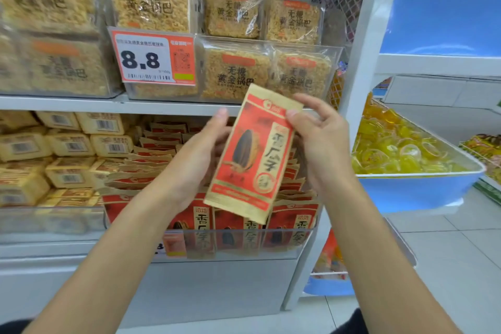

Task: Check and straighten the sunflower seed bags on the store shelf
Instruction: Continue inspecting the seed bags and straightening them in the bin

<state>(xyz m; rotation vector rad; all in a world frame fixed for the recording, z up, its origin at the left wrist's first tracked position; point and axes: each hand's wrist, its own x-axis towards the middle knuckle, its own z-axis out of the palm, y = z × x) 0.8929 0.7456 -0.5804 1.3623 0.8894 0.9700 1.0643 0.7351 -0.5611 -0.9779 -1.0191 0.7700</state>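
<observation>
Since everything here sits on the shelf unit [81,104], start there: grey metal, two levels in view.

Clear bin [284,244] on the lower level is the landmark for these notes.
- In the bin: rows of seed bags [294,218], red and tan, standing front to back. The front row faces out. The rows behind lean, with uneven tops.
- Left of the bin: pale snack packs [70,144].
- Above the bin: rice cracker packs [235,73] and a price tag [154,58] reading 8.8.
- Right of the bin: blue tub [414,192] of yellow sweets.

Held bag [252,154]: raised above the middle of the bin, clear of the rows. The printed face is toward the camera and the top is tipped right. No tear or dent shows on this face. The back is hidden.

Left hand [198,160]: grips the bag's left edge, thumb in front, fingers behind.

Right hand [322,144]: pinches the upper right edge, thumb on the front.

Judgement: this looks like inspection before re-shelving. To do it well:
- Turn the bag over to check the back and both seals.
- Keep the grip on the edges so the paper does not crease.
- Square it upright, then lower it into a gap in the bin, face out and top level with its neighbours.
- Go in slowly, because the leaning rows could topple if nudged.
</observation>
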